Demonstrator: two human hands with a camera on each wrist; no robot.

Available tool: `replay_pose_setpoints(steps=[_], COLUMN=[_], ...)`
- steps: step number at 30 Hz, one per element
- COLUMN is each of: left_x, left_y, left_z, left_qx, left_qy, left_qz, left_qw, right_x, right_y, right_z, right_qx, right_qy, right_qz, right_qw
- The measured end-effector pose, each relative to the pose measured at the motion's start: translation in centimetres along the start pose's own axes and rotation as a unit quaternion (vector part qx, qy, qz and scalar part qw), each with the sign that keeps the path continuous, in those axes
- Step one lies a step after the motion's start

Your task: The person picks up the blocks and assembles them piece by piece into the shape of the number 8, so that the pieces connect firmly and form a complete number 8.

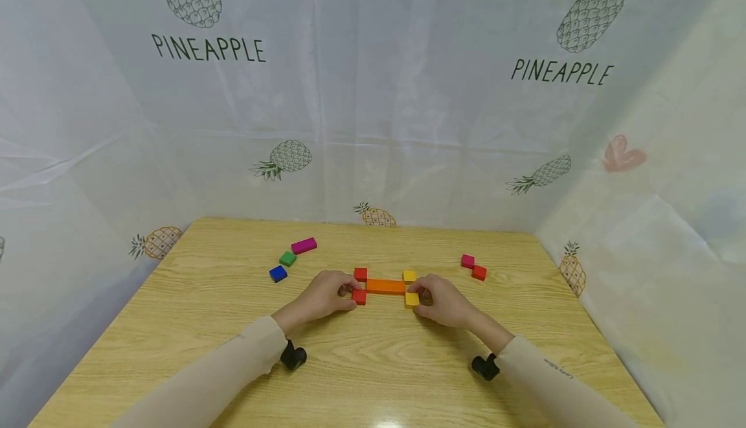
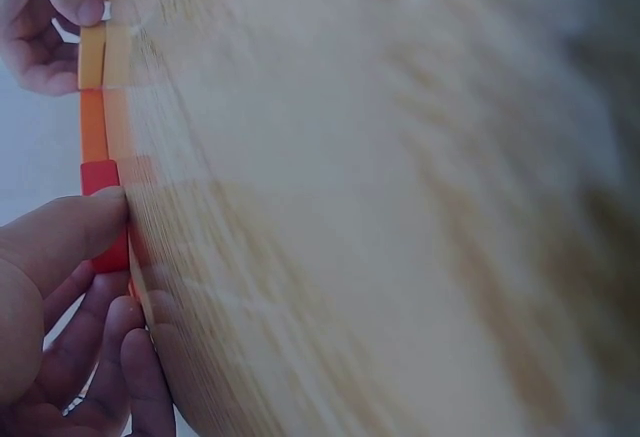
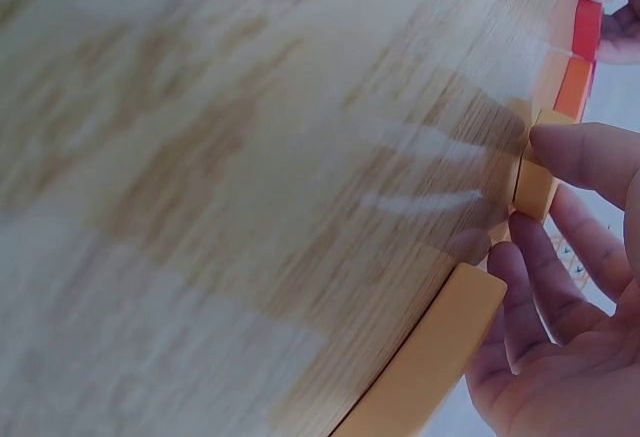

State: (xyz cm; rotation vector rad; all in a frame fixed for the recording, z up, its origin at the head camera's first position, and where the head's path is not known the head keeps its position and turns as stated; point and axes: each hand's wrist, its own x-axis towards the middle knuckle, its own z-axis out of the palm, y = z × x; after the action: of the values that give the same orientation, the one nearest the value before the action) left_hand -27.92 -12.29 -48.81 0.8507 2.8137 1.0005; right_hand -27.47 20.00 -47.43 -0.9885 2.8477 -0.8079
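Between thumb and fingers, my left hand (image 1: 326,293) pinches a red block (image 1: 359,297) on the wooden table. My right hand (image 1: 445,300) pinches a yellow block (image 1: 411,300) the same way. An orange bar (image 1: 385,287) lies crosswise between the two hands. Beyond the held pieces, a second red block (image 1: 361,274) is at the bar's left end and a second yellow block (image 1: 409,276) at its right end. In the right wrist view, a larger yellow-orange block (image 3: 425,357) lies beside the right hand's fingers; the head view does not show it clearly.
At the back left lie a magenta bar (image 1: 304,246), a green block (image 1: 287,259) and a blue block (image 1: 278,274). To the right are a pink block (image 1: 467,261) and another red block (image 1: 479,273). A pineapple-print curtain (image 1: 373,91) hangs behind the table (image 1: 373,376).
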Motion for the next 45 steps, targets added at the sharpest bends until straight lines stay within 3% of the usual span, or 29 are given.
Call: replay_pose_setpoints(steps=[19, 32, 40, 45], left_x=[0.1, 0.2, 0.2, 0.1], left_y=[0.0, -0.2, -0.1, -0.1], left_z=[0.1, 0.1, 0.1, 0.1], left_qx=[-0.004, 0.007, 0.006, 0.008], left_qy=[0.0, 0.002, 0.001, 0.003], left_qz=[-0.009, 0.003, -0.002, 0.004], left_qw=[1.0, 1.0, 1.0, 1.0], right_x=[-0.1, -0.2, -0.8, -1.3], right_y=[0.0, 0.3, 0.7, 1.1], right_z=[0.0, -0.1, -1.5, -3.1], right_qx=[0.0, 0.002, 0.036, 0.043], right_qy=[0.001, -0.006, -0.015, 0.001], right_qz=[-0.005, -0.01, -0.011, 0.013], right_qw=[1.0, 0.9999, 0.9992, 0.999])
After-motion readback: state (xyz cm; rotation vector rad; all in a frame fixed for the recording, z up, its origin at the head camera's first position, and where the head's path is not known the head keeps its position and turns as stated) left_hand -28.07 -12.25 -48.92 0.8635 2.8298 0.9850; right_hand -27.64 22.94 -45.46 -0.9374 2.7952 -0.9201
